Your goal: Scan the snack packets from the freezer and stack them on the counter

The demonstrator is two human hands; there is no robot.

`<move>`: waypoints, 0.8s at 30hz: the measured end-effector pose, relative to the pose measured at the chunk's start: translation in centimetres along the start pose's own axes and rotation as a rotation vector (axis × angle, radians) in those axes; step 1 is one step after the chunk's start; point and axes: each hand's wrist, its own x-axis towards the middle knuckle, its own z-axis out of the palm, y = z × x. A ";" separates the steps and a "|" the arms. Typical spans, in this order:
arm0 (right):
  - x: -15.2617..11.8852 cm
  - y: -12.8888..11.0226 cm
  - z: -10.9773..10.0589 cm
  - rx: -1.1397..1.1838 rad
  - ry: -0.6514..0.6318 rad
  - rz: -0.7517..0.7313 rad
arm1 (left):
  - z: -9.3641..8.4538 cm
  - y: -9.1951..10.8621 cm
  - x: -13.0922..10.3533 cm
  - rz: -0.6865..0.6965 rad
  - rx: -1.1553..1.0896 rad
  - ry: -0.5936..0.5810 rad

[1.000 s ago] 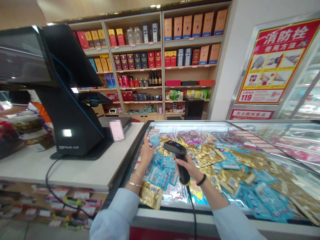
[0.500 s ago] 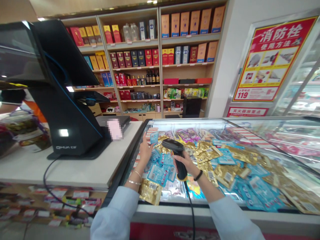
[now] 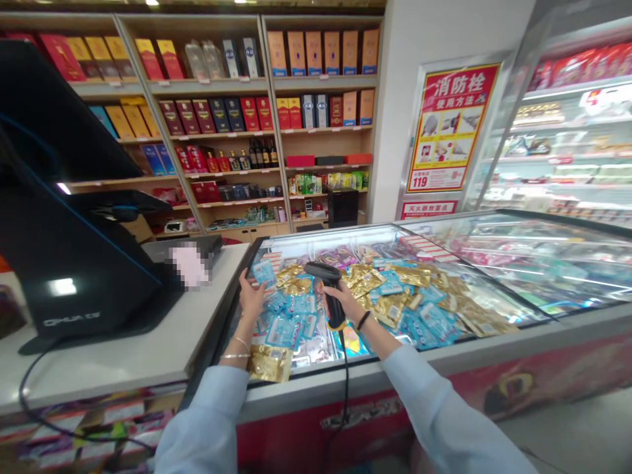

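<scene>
The work looks unfinished: the left hand pinches a blue packet at ten o'clock from the scanner, which the right hand clasps. Loose packets lie at eight and three; which are done is unclear.

From my remote post I read scanner as hard plastic, mostly black, head smooth with soft sheen; cord smooth, dark, rubbery-looking. Gold packets: crinkled foil look, strong metallic shine. Blue packets: thin glossy plastic film, lightly creased. Display-case lid: clear smooth glass, streaked with reflections. Countertop: smooth, faint gloss. Terminal: black plastic, mostly matt. Sleeves: soft matt cloth, wrinkled. Bracelet: shiny silvery metal. Shelving looks like light wood to me, smooth.
</scene>
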 end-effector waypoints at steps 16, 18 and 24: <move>-7.3 -11.7 -13.1 -0.095 0.360 -0.235 | 13.0 16.5 -7.5 -0.043 -0.662 -0.503; -8.6 -12.8 -15.3 -0.091 0.414 -0.281 | 15.5 18.4 -9.1 -0.050 -0.692 -0.550; -12.6 -12.5 -20.5 -0.034 0.565 -0.333 | 22.0 21.3 -14.5 -0.089 -0.722 -0.653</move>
